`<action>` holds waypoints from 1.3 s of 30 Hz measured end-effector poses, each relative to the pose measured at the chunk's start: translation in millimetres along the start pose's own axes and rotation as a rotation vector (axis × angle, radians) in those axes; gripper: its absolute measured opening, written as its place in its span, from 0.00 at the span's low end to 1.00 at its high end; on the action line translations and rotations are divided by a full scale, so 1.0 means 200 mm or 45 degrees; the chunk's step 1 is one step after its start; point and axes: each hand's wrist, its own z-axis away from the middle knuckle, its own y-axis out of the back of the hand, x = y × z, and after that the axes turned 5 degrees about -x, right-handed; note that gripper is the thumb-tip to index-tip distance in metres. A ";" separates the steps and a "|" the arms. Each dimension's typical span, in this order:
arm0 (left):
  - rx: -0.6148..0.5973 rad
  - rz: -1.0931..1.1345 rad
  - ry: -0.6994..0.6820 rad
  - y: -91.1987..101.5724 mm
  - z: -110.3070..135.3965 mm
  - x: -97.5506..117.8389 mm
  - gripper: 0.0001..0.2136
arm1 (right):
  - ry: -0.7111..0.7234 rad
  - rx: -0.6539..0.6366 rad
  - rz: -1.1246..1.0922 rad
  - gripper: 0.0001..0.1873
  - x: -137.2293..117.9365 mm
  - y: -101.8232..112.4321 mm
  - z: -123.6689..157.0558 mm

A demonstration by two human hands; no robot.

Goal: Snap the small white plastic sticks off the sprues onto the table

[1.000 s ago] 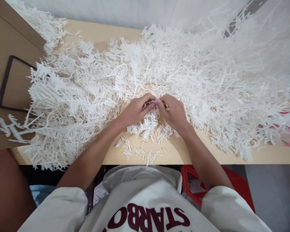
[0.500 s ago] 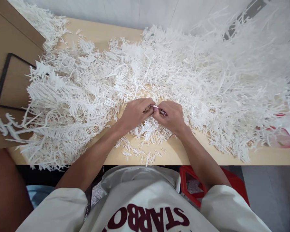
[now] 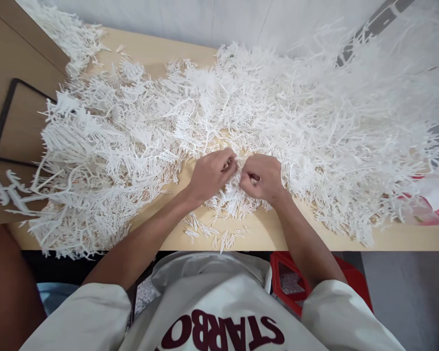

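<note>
My left hand (image 3: 214,174) and my right hand (image 3: 264,175) face each other over the middle of the table, knuckles up and fingers curled closed. A narrow gap lies between them. Both hands pinch thin white plastic sprigs, mostly hidden by the fingers, so their exact shape is unclear. A small pile of white sprigs (image 3: 237,199) lies right beneath the hands. Around them spreads a large heap of white branching plastic sprigs (image 3: 139,122), reaching far to both sides. Several loose sprigs (image 3: 227,240) lie near the table's front edge.
The pale wooden table (image 3: 406,239) stands against a light wall (image 3: 237,22). At the left is a cardboard box (image 3: 18,53) with a black wire loop (image 3: 2,119). A pink and white plastic bag (image 3: 424,207) lies at the right. A red stool (image 3: 285,282) is below the table.
My hands have drawn slightly apart, the right one moving a little to the right. The white strand seen spanning them before is now mostly out of sight.
</note>
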 end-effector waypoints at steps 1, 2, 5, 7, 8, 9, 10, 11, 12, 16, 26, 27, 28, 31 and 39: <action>0.048 0.052 0.092 0.02 -0.01 -0.03 0.07 | 0.069 0.002 -0.046 0.11 -0.01 -0.01 0.01; 0.163 0.112 0.196 0.04 -0.03 -0.06 0.07 | 0.140 0.009 -0.078 0.11 -0.03 -0.02 0.02; 0.290 0.323 0.313 0.10 -0.07 -0.13 0.09 | 0.218 0.157 -0.049 0.09 -0.04 -0.04 0.02; 0.170 0.460 0.293 0.12 -0.07 -0.12 0.10 | -0.006 0.353 0.052 0.07 -0.01 -0.03 0.00; 0.082 0.508 0.272 0.11 -0.07 -0.10 0.10 | -0.171 0.422 0.108 0.06 0.01 -0.03 -0.02; -0.008 0.536 0.251 0.11 -0.07 -0.08 0.11 | -0.330 0.440 0.154 0.07 0.02 -0.02 -0.03; -0.090 0.546 0.228 0.10 -0.06 -0.06 0.11 | -0.450 0.397 0.176 0.09 0.04 0.00 -0.04; -0.156 0.545 0.206 0.09 -0.06 -0.04 0.10 | -0.509 0.311 0.168 0.11 0.05 0.00 -0.05; -0.201 0.534 0.185 0.08 -0.05 -0.02 0.10 | -0.508 0.207 0.142 0.13 0.07 0.01 -0.05; -0.236 0.380 0.111 0.06 -0.04 -0.02 0.09 | -0.305 -0.090 0.142 0.10 0.09 0.00 -0.03; -0.206 -0.052 0.008 0.03 -0.01 -0.02 0.07 | -0.059 -0.165 0.232 0.17 0.03 -0.02 -0.03; -0.166 -0.007 0.050 0.03 -0.02 -0.03 0.07 | 0.007 -0.150 0.193 0.17 -0.01 -0.03 -0.03; -0.105 0.032 0.107 0.04 -0.03 -0.04 0.08 | 0.087 -0.155 0.153 0.17 -0.04 -0.04 -0.03; 0.025 0.167 0.249 0.08 -0.05 -0.08 0.09 | 0.288 -0.185 0.122 0.16 -0.10 -0.08 -0.02; -0.248 0.388 0.225 0.08 -0.04 -0.02 0.11 | -0.532 0.324 0.040 0.10 0.07 -0.01 -0.03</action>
